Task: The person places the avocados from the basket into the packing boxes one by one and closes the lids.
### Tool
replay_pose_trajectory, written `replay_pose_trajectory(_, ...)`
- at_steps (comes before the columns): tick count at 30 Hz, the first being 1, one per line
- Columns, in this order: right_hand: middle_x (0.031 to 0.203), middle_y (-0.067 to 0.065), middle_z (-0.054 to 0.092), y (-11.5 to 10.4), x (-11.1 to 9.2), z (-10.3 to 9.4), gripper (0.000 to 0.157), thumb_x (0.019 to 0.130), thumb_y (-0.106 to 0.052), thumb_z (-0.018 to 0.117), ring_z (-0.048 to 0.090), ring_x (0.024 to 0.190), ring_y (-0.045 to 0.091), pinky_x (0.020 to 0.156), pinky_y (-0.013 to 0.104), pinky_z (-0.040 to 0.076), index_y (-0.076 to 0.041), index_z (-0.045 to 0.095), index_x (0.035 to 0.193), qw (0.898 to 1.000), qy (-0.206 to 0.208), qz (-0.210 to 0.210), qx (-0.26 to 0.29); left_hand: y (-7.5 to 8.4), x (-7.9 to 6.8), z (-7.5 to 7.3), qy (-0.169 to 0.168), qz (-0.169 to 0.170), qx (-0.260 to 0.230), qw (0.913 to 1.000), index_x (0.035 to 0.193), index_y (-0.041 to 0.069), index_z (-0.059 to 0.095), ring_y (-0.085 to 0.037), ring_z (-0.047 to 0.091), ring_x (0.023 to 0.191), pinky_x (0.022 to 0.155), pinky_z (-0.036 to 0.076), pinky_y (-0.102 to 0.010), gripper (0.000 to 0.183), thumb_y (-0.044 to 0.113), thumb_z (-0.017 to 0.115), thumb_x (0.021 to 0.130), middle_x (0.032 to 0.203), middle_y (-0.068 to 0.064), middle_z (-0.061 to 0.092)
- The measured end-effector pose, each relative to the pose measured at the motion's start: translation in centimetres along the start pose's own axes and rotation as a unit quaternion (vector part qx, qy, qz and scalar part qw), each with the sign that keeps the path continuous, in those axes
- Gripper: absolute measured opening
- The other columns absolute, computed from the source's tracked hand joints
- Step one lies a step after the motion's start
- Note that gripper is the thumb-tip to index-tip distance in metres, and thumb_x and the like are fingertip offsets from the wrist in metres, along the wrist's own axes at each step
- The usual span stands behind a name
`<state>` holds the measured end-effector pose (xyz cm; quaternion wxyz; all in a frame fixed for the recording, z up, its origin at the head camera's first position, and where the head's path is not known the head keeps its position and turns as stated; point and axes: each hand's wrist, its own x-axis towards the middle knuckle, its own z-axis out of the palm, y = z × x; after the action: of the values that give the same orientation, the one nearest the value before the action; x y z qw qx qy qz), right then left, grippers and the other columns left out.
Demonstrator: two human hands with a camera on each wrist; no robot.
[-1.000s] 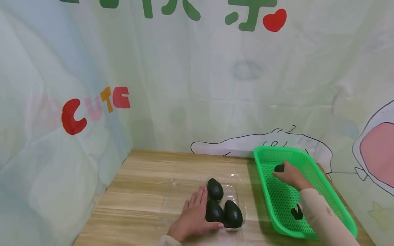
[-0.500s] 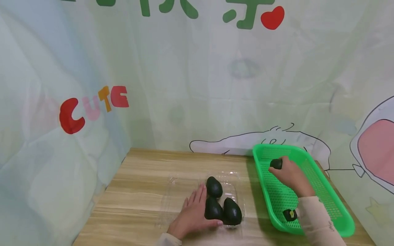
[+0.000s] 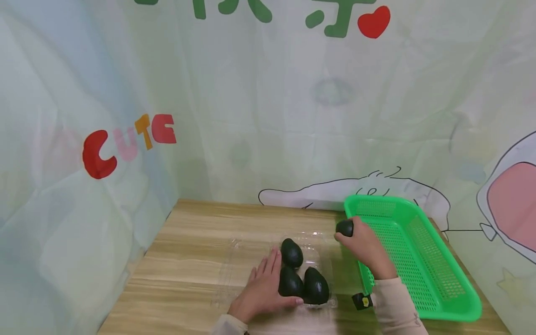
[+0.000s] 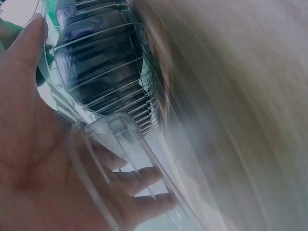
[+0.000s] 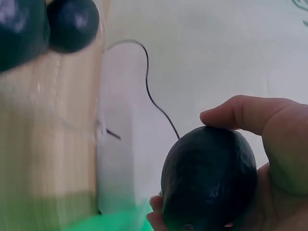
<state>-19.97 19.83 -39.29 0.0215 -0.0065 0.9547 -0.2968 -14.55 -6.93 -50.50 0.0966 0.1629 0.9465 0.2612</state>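
Three dark green avocados sit in a clear plastic clamshell box (image 3: pixel 311 253) on the table; one avocado (image 3: pixel 291 253) lies at the back and another (image 3: pixel 316 285) at the front right. My left hand (image 3: pixel 264 286) rests against the box's left side, fingers extended and thumb along the near edge. In the left wrist view, a transparent plastic rim (image 4: pixel 125 130) passes in front of its fingers. My right hand (image 3: pixel 368 244) grips a further avocado (image 5: pixel 209 175) between thumb and fingers, held up over the left rim of a green plastic basket (image 3: pixel 454 279).
The basket stands on the right of the wooden table (image 3: pixel 180 246). A printed cloth (image 3: pixel 234 116) hangs behind the table and along its left side. A black wrist device (image 3: pixel 362 301) sits at my right sleeve.
My right hand has lifted the avocado from inside the basket and carried it left past the basket's rim. The left hand has stayed at the box.
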Motion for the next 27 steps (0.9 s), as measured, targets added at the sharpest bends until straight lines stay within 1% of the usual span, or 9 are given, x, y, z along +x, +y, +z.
replay_pose_trajectory(4,0.105,0.021,0.058,-0.8,0.5,2.1,0.061,0.086,-0.034,0.064,0.055,0.08,0.026,0.06,0.034,0.047,0.005,0.043,0.129,1.0,0.007,-0.006,-0.004,0.0,0.1,-0.1,-0.005,-0.002,-0.002,1.0,0.155,0.012,0.0,-0.038,0.012,0.146,0.108,0.018,-0.069,0.132,0.088,0.054,0.062,0.163,-0.007,-0.002)
replay_pose_trajectory(9,0.112,0.027,0.051,-1.2,0.8,4.3,0.065,0.084,-0.038,0.064,0.056,0.085,0.03,0.065,0.04,0.05,0.003,0.044,0.131,1.0,0.001,0.014,-0.024,0.1,0.1,-0.3,-0.008,0.0,-0.004,1.0,0.155,0.012,0.0,-0.039,0.014,0.146,0.107,0.019,-0.069,0.132,0.088,0.055,0.063,0.163,-0.008,-0.001)
replay_pose_trajectory(12,0.112,0.027,0.052,-1.3,1.0,5.3,0.065,0.084,-0.039,0.065,0.056,0.084,0.03,0.067,0.042,0.05,0.003,0.046,0.129,0.999,-0.006,0.022,-0.025,0.1,0.0,-0.3,-0.007,0.001,-0.002,1.0,0.155,0.012,0.001,-0.039,0.014,0.146,0.107,0.019,-0.069,0.131,0.087,0.055,0.063,0.163,-0.008,-0.001)
replay_pose_trajectory(16,0.108,0.025,0.056,-1.2,1.4,6.2,0.065,0.084,-0.04,0.066,0.057,0.082,0.029,0.066,0.042,0.051,0.005,0.048,0.127,0.999,-0.008,0.024,-0.032,0.2,0.0,-0.3,-0.002,0.003,0.001,1.0,0.155,0.011,0.002,-0.039,0.015,0.145,0.107,0.02,-0.068,0.13,0.087,0.055,0.063,0.163,-0.008,0.001)
replay_pose_trajectory(20,0.105,0.024,0.061,-1.2,1.6,6.6,0.067,0.084,-0.044,0.067,0.06,0.082,0.03,0.068,0.044,0.051,0.007,0.05,0.125,0.998,0.011,0.021,-0.054,0.3,0.0,-0.3,-0.003,0.002,0.003,1.0,0.155,0.011,0.002,-0.039,0.016,0.145,0.107,0.02,-0.068,0.131,0.087,0.056,0.063,0.163,-0.009,0.001)
replay_pose_trajectory(24,0.104,0.024,0.063,-1.9,1.6,6.9,0.07,0.082,-0.048,0.068,0.062,0.085,0.032,0.069,0.046,0.051,0.007,0.052,0.122,0.995,0.035,0.011,-0.087,0.3,0.0,-0.3,-0.005,0.0,0.002,1.0,0.155,0.011,0.002,-0.039,0.016,0.145,0.107,0.02,-0.068,0.131,0.087,0.056,0.063,0.162,-0.009,0.001)
replay_pose_trajectory(27,0.108,0.025,0.061,-2.6,1.5,7.4,0.072,0.082,-0.048,0.069,0.062,0.088,0.034,0.071,0.049,0.053,0.008,0.052,0.123,0.994,0.037,0.005,-0.103,0.2,0.0,-0.3,-0.006,-0.003,0.001,1.0,0.155,0.011,0.002,-0.038,0.016,0.145,0.108,0.02,-0.068,0.131,0.087,0.056,0.063,0.163,-0.008,0.001)
